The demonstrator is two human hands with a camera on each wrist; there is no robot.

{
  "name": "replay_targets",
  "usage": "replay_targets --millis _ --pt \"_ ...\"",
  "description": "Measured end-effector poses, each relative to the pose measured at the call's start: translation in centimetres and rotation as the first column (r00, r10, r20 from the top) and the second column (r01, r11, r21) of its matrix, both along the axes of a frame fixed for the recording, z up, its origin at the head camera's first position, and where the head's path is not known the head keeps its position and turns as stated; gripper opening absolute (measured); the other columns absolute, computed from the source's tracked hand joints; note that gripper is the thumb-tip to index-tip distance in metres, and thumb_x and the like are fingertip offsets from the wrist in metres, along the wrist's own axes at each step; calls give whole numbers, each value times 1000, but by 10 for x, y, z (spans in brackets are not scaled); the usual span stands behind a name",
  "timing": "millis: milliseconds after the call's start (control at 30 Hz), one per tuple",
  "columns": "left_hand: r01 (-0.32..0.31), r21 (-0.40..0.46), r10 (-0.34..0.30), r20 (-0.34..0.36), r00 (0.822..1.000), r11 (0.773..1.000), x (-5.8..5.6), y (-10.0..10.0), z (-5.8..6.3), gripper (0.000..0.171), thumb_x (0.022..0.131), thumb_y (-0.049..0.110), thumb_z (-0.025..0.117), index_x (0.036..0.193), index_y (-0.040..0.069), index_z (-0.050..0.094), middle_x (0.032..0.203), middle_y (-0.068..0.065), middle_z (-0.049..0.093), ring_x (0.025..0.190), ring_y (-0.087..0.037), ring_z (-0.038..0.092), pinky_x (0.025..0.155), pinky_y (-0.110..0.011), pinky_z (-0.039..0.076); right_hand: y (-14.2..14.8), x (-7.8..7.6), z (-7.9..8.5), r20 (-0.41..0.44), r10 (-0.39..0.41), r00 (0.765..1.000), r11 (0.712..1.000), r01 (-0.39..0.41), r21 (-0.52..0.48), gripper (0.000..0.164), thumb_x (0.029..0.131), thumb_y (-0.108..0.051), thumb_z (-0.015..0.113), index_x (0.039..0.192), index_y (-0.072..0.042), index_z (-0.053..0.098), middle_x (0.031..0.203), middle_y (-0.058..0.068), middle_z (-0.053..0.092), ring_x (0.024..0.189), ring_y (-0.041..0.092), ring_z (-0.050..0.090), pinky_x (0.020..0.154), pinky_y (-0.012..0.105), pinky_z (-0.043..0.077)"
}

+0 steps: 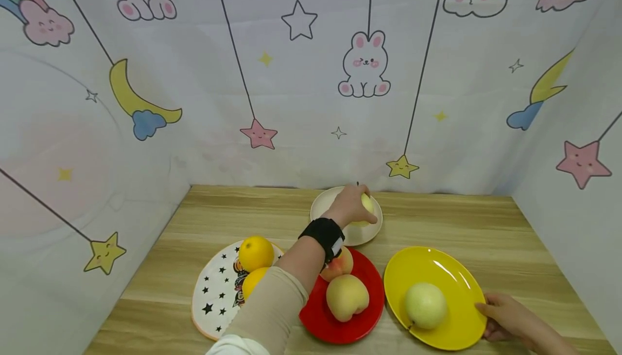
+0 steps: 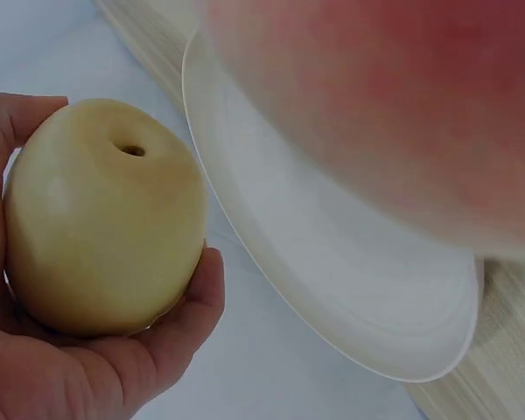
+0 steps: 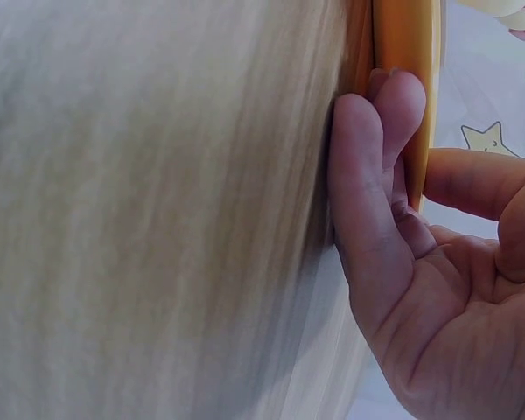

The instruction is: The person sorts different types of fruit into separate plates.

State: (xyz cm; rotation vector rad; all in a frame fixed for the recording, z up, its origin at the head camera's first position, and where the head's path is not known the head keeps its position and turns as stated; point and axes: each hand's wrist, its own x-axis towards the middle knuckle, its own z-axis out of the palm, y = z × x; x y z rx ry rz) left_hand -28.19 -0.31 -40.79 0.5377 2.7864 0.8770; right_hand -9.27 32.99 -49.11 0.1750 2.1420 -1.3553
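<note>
My left hand reaches to the back and grips a pale yellow pear, its fingers and thumb curled round the sides. In the head view this pear overlaps the small white plate; in the left wrist view it shows beside the plate's rim. At the right, my right hand pinches the edge of the yellow plate, thumb on top and fingers beneath. A second pear lies on that yellow plate.
Between them sits a red plate with two peaches, partly under my left forearm. A star-patterned white plate at the left bears oranges, partly hidden by my sleeve. Printed cloth walls enclose the wooden table.
</note>
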Motion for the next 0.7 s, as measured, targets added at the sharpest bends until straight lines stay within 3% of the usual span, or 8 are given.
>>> replay_targets --millis 133,233,400,700 --pt "-41 -30 40 -39 998 999 0 2 -3 56 72 43 79 115 16 57 99 -2 57 87 -16 51 72 -24 46 1 1 0 -1 -1 1000 1000 1 -20 24 100 -16 40 95 4 53 68 2 60 61 12 59 59 28 55" --pt "-51 -31 49 -54 997 998 2 4 -2 51 74 43 77 113 16 58 99 -4 56 88 -17 49 71 -24 45 1 1 0 -3 -2 1000 1000 2 -25 24 100 -16 40 95 4 53 68 2 60 61 12 59 59 28 55" --pt "-10 -44 8 -46 999 999 2 5 1 40 74 34 78 105 16 60 93 -2 56 83 -16 50 68 -23 44 1 1 0 -1 1 1000 1000 -1 -27 25 100 -16 40 97 4 54 68 2 60 61 12 59 59 28 55" --pt "23 -99 -27 -45 999 995 5 3 3 42 73 36 79 106 16 61 92 1 59 82 -16 51 68 -23 45 4 0 -4 -17 21 1000 999 -21 -43 27 100 -18 41 98 5 54 69 2 60 61 12 59 58 27 54"
